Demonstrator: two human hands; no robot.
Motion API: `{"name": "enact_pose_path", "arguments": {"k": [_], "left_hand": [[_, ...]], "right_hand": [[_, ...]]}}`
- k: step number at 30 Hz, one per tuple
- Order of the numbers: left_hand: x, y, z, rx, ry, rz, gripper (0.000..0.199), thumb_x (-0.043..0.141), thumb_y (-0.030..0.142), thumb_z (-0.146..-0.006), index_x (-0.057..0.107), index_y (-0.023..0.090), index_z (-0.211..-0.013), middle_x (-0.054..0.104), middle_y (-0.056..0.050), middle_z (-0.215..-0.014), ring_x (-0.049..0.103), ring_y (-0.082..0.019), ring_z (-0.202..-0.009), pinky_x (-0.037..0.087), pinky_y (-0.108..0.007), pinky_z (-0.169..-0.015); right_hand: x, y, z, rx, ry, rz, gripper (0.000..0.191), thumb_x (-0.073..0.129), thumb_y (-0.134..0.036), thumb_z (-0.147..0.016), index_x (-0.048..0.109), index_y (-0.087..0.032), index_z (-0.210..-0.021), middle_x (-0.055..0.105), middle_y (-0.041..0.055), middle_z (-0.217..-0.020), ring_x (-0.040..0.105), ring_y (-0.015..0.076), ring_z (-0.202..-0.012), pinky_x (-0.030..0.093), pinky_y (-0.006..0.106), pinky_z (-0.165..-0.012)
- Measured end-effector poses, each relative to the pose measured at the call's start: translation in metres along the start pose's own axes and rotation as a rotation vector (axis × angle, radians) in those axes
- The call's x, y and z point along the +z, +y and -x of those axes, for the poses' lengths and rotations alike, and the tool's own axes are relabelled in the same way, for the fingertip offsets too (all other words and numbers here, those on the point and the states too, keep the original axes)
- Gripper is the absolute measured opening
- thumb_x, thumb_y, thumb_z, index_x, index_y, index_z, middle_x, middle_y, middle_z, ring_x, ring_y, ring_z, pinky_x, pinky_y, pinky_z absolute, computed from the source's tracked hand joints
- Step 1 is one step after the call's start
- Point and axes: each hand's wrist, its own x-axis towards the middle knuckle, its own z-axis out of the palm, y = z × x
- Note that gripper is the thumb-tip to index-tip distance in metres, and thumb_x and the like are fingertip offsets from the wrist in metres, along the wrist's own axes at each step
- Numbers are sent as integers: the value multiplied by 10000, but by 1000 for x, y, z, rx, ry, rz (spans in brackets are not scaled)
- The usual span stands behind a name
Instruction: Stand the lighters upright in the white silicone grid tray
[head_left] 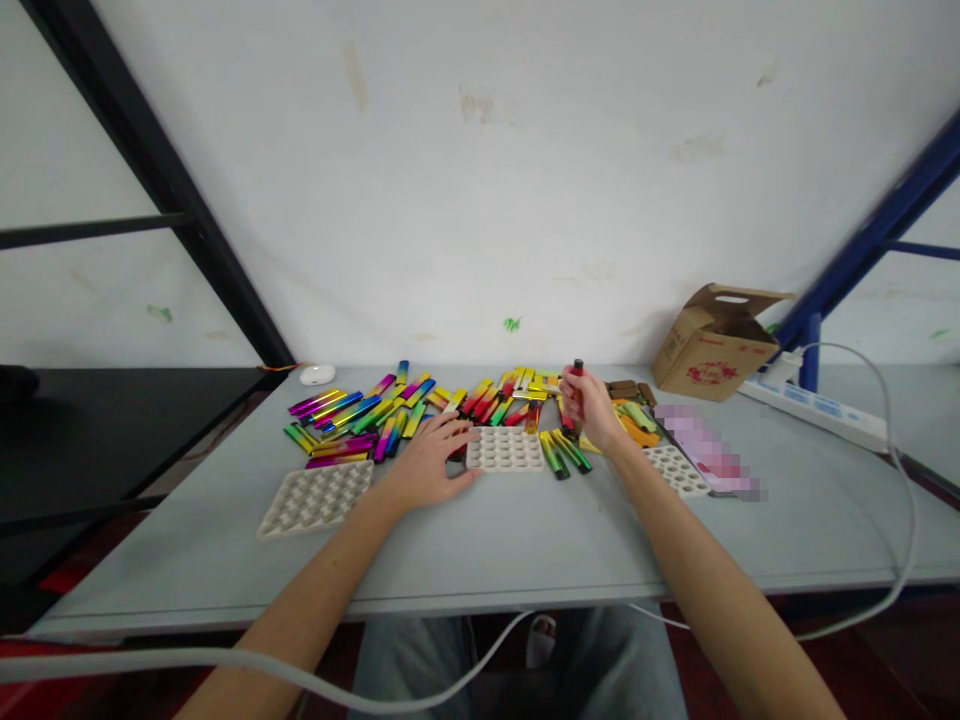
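My left hand [433, 462] lies on the table with its fingers spread. Its fingertips and thumb reach the left end of a white tray [505, 450] with rows of round hollows. My right hand [594, 408] is closed around a dark red tube with a black end [577, 367], held upright above the table behind the tray's right side. Just right of the tray lie green-and-yellow tubes [561, 455]. A wide pile of shiny tubes [352, 415] in purple, yellow, blue, green and red spreads behind and left of my left hand.
A second hollowed tray [316, 498] lies at left, and a white piece with round holes [677, 470] at right. Near it are a blurred phone-like slab [709, 450], an open cardboard box [709, 350] and a power strip [825, 412]. A white case [317, 374] sits back left. A white cable [913, 520] hangs at right.
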Motion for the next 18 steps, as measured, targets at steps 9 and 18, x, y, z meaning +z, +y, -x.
{"name": "enact_pose_path", "arguments": {"k": [9,18], "left_hand": [[-2,3,-2,-28,-29,8,579,625,419,-793,551,138,-1294,586,-140,-1318,453,-334,-1286,346,-531,-1105],[-2,3,-2,-17,-25,26,575,619,413,-806,527,138,-1303,576,-143,-1321,465,-317,-1275,350,-511,-1107]], "right_hand": [[-3,-16,15,291,-288,-398,342,678,-482,-778,545,-210,-936,444,-62,-630,335,60,-432,187,165,-375],[-9,-26,18,466,-358,-562,208,487,-359,-906,561,-191,-1003,474,-32,-697,336,60,-446,175,137,-339]]}}
